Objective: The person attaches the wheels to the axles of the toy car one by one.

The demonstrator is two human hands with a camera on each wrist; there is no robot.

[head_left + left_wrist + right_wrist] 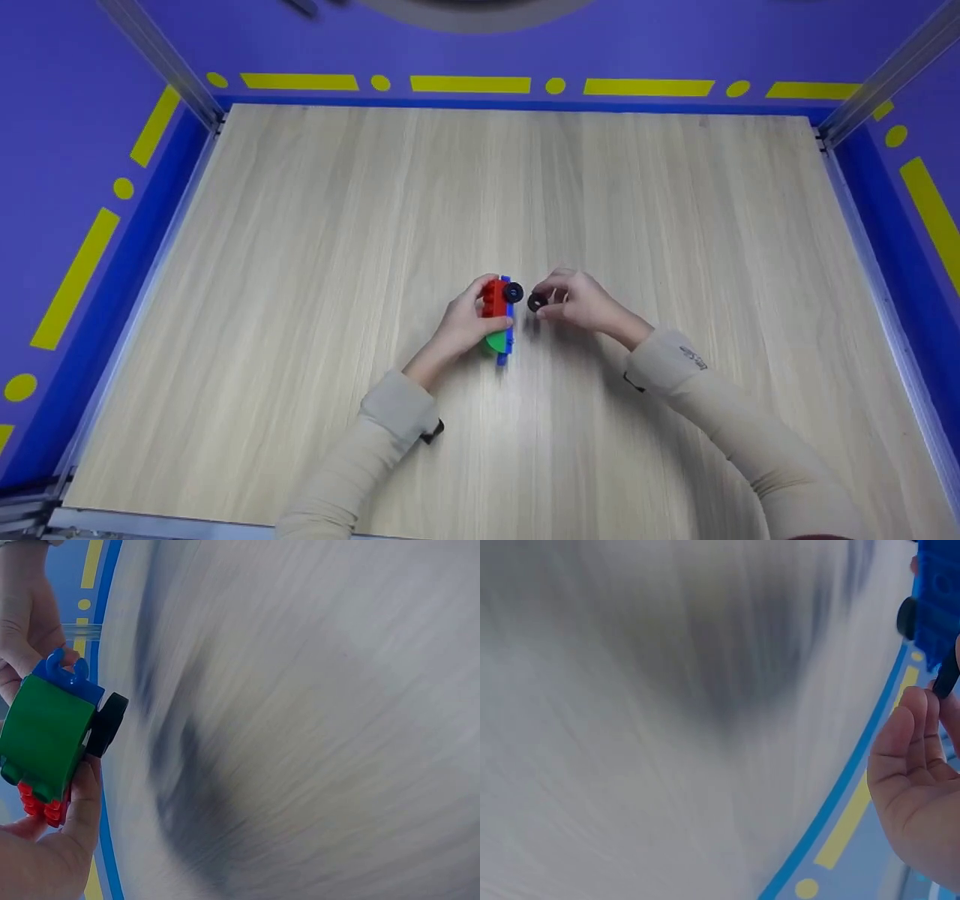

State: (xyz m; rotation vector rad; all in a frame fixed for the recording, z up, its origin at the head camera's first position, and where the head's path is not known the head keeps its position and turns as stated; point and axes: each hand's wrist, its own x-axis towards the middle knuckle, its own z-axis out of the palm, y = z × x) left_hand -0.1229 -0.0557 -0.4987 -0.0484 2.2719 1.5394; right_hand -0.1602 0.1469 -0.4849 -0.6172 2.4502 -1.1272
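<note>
My left hand (pixel 466 322) grips a toy car built of blocks (pixel 496 304), tipped on its side above the table. It has red studded blocks, a green block (pixel 46 727) with a rounded top, and a blue base (pixel 939 604) with a hook at one end. One black wheel (pixel 513 292) shows on the car's side facing right. Just right of the car, my right hand (pixel 581 300) pinches a loose black wheel (pixel 538 301) between thumb and fingertips, a small gap from the base.
Both hands are over the wooden tabletop (pixel 337 225). Blue-purple walls (pixel 480 56) with yellow marks enclose its back and sides, with metal posts (pixel 169 60) at the corners. Dark wristbands show under both sleeves (pixel 401 409).
</note>
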